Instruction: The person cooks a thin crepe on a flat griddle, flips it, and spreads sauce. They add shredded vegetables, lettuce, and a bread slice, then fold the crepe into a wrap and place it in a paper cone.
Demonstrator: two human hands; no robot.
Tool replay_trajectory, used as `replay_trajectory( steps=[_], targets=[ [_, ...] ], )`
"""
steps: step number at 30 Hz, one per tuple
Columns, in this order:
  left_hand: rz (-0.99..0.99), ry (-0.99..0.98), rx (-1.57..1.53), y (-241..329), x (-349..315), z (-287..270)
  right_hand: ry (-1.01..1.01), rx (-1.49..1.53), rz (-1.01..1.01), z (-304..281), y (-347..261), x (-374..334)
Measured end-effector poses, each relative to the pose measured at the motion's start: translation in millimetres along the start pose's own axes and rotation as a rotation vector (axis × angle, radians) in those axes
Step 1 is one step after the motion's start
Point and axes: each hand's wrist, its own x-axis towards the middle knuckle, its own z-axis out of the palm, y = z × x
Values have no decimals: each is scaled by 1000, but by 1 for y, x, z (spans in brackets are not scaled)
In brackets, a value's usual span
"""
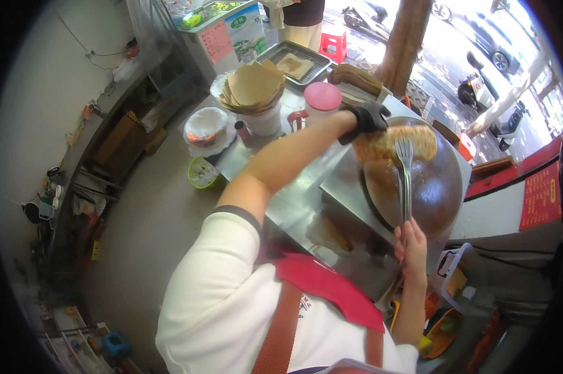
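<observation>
Pink-lidded jug (319, 101) & paper stack (254, 86) behind griddle (432, 187) (1 crepe (395, 144) on it).

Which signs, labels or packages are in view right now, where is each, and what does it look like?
Pink rectangular notice: stuck on the white cabinet front, top centre.
White and green printed panel: beside it on the same cabinet.
Red sign with yellow print: right edge, on the stall front.
Stack of brown paper bags: in a white tub on the steel counter.

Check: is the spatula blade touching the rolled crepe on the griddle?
Touching. The head view shows the spatula blade overlapping the lower edge of the rolled crepe, with no gap; the right hand grips its handle.
</observation>
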Motion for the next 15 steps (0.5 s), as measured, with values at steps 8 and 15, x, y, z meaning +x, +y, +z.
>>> replay_trajectory(
  steps=[8, 15],
  targets=[
    [19, 134, -333, -117, -85, -220, -218, -344, -207, 166, -55, 122],
    [-133, 244, -617, -261, -132, -265, -311, -637, -146, 272, -64, 241]
  ],
)
